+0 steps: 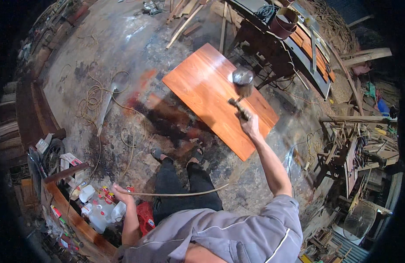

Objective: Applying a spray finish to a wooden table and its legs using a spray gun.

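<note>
A reddish-brown varnished wooden panel [202, 83] lies at a slant ahead of me, its surface glossy with reflected light. Over its right part, my right hand [250, 126] is closed around the handle of what looks like a spray gun [237, 106]. A dark, shiny cup [243, 77] shows just beyond it, slightly blurred. Low on the left, my left hand [120, 193] grips a thin yellowish hose [180, 194]. The hose bows out past my legs toward my right arm; how it joins the gun cannot be made out.
Loops of hose [94, 103] lie on the stained concrete floor at left. Plastic jugs [97, 217] crowd beside my left arm, near a wooden beam [80, 223]. A workbench with boards and a reddish bucket [283, 24] stands far right. Scrap wood [342, 153] and a fan [360, 219] fill the right side.
</note>
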Action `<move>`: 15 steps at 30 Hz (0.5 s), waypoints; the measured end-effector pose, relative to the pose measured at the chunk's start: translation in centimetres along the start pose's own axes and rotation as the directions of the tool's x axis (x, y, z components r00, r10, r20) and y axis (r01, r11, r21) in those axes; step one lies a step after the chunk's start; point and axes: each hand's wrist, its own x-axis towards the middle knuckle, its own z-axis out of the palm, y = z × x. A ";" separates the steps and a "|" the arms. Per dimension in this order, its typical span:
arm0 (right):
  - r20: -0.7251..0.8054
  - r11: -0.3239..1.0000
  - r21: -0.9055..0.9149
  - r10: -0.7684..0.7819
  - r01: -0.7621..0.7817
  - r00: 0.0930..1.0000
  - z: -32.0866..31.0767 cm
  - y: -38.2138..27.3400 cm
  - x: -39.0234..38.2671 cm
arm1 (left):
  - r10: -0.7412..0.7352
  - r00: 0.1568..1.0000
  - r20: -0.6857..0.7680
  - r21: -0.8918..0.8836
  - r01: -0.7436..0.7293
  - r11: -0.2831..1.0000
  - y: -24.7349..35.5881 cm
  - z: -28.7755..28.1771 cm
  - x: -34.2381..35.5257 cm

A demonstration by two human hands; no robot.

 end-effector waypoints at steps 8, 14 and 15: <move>0.466 0.937 0.193 0.174 -0.291 0.868 1.8 -4.8 -4.8 | -0.020 0.993 0.117 0.042 0.015 0.999 2.2 -0.1 2.9; 0.092 0.973 0.097 0.203 -0.211 0.975 3.9 -3.0 1.2 | 0.027 0.996 0.080 -0.122 -0.017 0.992 2.0 -0.2 4.2; -0.035 0.985 0.152 0.084 -0.077 0.996 4.0 -2.5 2.7 | 0.044 0.996 0.073 -0.110 -0.036 0.993 1.7 -0.3 4.3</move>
